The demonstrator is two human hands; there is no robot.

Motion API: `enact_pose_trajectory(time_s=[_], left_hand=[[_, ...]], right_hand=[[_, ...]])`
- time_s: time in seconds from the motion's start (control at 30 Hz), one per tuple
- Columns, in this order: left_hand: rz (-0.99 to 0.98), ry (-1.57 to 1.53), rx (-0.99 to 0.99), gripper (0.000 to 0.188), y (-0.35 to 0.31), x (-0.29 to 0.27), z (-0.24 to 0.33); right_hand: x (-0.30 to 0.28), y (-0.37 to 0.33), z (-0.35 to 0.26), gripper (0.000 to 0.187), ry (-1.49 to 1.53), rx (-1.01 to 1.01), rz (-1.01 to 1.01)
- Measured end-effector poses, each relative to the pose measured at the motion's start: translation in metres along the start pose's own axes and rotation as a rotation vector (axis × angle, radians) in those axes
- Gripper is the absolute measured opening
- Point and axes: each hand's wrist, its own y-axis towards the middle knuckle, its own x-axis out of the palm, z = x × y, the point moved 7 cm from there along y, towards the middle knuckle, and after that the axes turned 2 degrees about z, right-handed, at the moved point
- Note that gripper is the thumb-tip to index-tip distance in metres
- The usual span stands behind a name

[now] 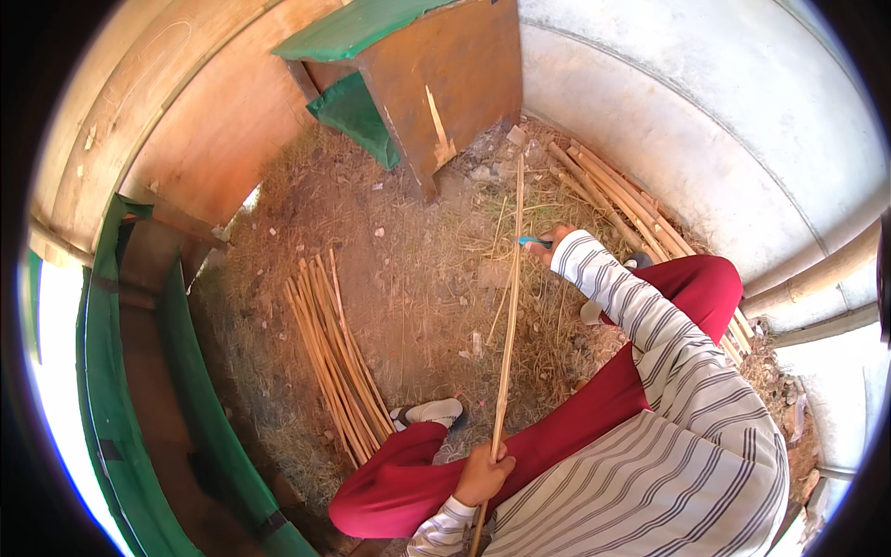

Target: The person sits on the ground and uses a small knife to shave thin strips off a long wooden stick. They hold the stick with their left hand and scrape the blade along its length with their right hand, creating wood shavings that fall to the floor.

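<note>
a bundle [334, 362] lies left of the left hand [483, 475], which is closed round the stick [510, 357] toward its near end; the long axis runs forward, slightly rightward, past the right hand [560, 238], which grips a blue tool [535, 241] at the stick's right side, nearer the far tip.

Wide fisheye view from the head; steeply downward; left hand [482, 476] near, right hand [560, 236] farther off
</note>
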Motion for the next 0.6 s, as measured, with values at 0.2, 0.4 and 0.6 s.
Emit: enact_pose_trajectory(time_s=[0.2,0.4,0.6], left_hand=[[-0.079,-0.026,-0.045,0.028,-0.043,-0.009,0.001],[-0.128,-0.228,-0.283,0.031,-0.080,-0.002,-0.019],[-0.154,0.091,-0.040,0.018,-0.103,-0.003,-0.048]], right_hand=[[-0.025,0.035,0.033,0.064,0.048,0.107,0.062],[-0.020,0.047,0.044,0.057,-0.101,0.047,0.083],[-0.024,0.075,0.106,0.060,0.065,0.331,-0.022]])
